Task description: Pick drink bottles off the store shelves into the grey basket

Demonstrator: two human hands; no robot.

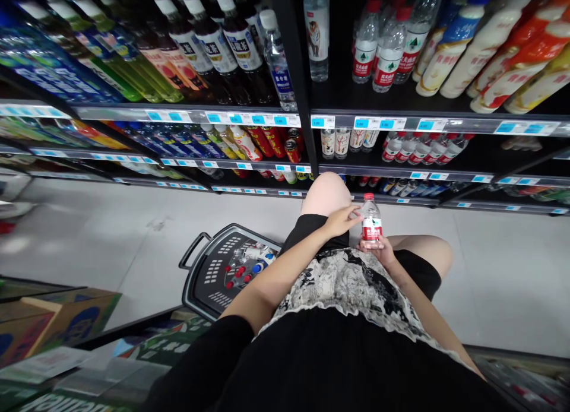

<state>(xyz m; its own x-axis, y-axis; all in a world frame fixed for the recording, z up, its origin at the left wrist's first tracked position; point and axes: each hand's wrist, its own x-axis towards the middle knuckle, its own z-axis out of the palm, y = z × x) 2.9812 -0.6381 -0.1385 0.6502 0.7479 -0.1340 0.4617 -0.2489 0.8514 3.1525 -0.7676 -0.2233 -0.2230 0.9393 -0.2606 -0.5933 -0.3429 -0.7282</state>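
A small clear water bottle [371, 224] with a red cap and red label stands upright above my lap. My right hand [382, 250] grips its base from below. My left hand [342, 219] rests against the bottle's left side with the fingers spread along it. Both knees point toward the drink shelves [307, 119] in front of me. A black shopping basket [214, 269] sits on the floor to my left, with several red-capped bottles inside.
Black shelves hold rows of bottled drinks and cans, with blue price tags along the edges. Cardboard boxes [53, 323] lie at the lower left. Pale tiled floor [111, 228] stretches between me and the shelves.
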